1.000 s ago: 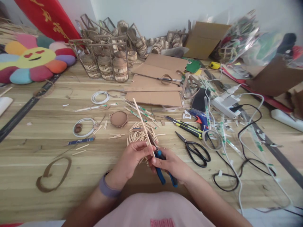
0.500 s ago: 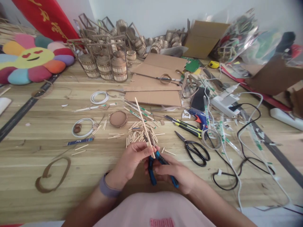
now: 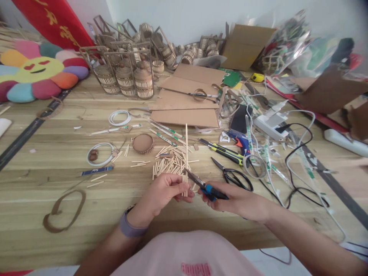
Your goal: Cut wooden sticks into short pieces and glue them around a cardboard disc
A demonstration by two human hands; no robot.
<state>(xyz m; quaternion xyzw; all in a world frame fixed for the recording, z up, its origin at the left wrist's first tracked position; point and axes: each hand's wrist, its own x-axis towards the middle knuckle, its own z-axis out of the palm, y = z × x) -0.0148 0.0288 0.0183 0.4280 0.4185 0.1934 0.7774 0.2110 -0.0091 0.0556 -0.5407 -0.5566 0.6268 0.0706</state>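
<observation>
Between thumb and fingers, my left hand (image 3: 169,191) pinches a long thin wooden stick (image 3: 186,143) that stands nearly upright, with a short stick piece alongside it near the fingertips. My right hand (image 3: 234,201) is wrapped round the handles of blue-handled pliers (image 3: 212,192). Their metal jaws point up and left and meet the long stick just above my left fingers; whether they bite into it I cannot tell. Just beyond my left hand lies a heap of short cut sticks (image 3: 169,164). A round brown base with a woven rim (image 3: 143,143) sits to its left.
Black scissors (image 3: 237,178), utility knives (image 3: 222,149) and a blue glue gun (image 3: 243,142) lie to the right, near a power strip (image 3: 270,124) with tangled cables. Cardboard sheets (image 3: 185,117) lie ahead. Small lidded baskets (image 3: 125,82) stand at the back left.
The long stick has turned from leaning left to nearly upright. My right hand and the pliers have moved right and up, and the pliers now reach across to the stick from the right.
</observation>
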